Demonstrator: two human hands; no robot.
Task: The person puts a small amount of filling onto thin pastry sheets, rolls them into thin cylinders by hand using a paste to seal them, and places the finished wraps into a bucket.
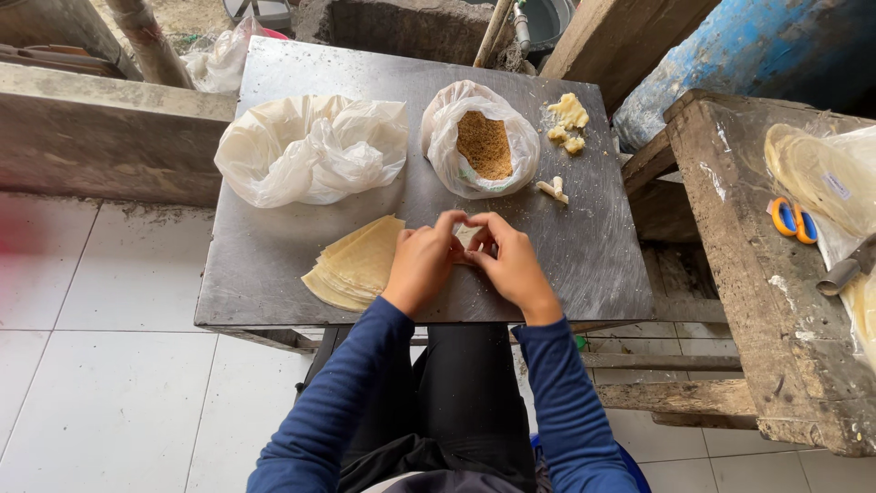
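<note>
While both hands, left hand (422, 260) and right hand (513, 263), pinch a small pale wrapper (468, 236) near the table's (274, 256) front edge, its long axis stays hidden.

An open clear plastic bag (482, 139) of brown crumbs sits at the back middle of the metal counter (274, 265). To its left lies a crumpled whitish plastic bag (310, 151) (contents hidden). On the wooden bench at right, a clear bag (826, 173) of pale round sheets carries a small white label (834, 186).
</note>
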